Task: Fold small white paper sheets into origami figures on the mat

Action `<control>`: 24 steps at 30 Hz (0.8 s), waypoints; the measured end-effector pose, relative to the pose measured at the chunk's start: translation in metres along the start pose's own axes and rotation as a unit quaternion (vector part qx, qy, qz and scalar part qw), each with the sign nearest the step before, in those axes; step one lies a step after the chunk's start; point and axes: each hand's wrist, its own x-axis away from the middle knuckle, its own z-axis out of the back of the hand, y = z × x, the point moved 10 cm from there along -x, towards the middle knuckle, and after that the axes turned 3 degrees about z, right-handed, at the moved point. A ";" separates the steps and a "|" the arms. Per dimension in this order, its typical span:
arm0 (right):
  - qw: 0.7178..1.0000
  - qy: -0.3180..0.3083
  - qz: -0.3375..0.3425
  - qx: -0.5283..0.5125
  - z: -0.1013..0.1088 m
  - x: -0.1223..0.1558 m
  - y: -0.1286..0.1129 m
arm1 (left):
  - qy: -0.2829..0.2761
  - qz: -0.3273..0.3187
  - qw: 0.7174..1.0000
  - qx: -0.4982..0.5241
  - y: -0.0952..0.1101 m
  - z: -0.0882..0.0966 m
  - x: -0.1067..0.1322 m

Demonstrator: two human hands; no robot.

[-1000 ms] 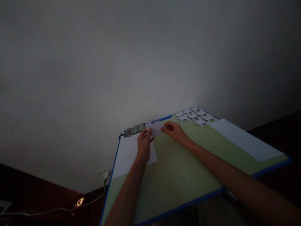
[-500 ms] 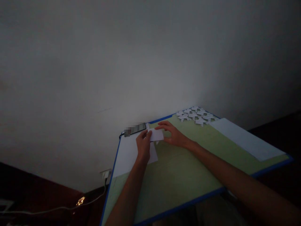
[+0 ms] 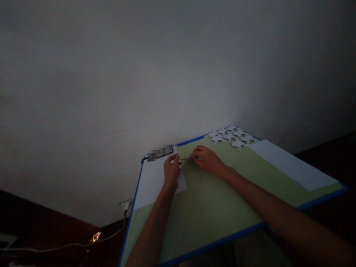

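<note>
Both my hands meet at the far side of a green board with a blue rim (image 3: 211,207). My left hand (image 3: 171,172) and my right hand (image 3: 208,160) pinch the two ends of a small white paper piece (image 3: 188,158), which shows edge-on as a thin sliver between them. Under my left hand lies a white sheet (image 3: 151,181). The fingers of both hands are closed on the paper.
A cluster of several small folded white paper shapes (image 3: 232,136) lies at the board's far right corner. A long pale sheet (image 3: 289,163) lies along the right side. A dark phone (image 3: 161,152) rests at the far left edge. A socket and cable (image 3: 124,207) hang at the wall below.
The small paper showed as a flat white rectangle held up between my hands; now it is turned down edge-on near the board, with both hands lower and closer together.
</note>
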 end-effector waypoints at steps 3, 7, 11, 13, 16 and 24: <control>0.999 -0.025 -0.014 0.026 -0.006 0.003 0.004 | -0.024 -0.054 0.997 -0.049 0.008 -0.005 0.000; 0.998 -0.054 -0.028 0.014 -0.017 0.006 0.006 | -0.045 -0.166 0.969 -0.177 0.022 -0.015 0.006; 0.996 -0.076 -0.043 -0.004 -0.022 0.008 0.007 | -0.073 -0.221 0.930 -0.284 0.023 -0.028 0.014; 0.995 -0.089 -0.042 -0.005 -0.021 0.009 0.005 | -0.083 -0.223 0.922 -0.307 0.022 -0.032 0.016; 0.994 -0.100 -0.035 -0.008 -0.018 0.010 0.001 | -0.087 -0.226 0.917 -0.317 0.021 -0.034 0.018; 0.994 -0.106 -0.021 -0.002 -0.017 0.010 0.001 | -0.108 -0.257 0.897 -0.343 0.025 -0.038 0.024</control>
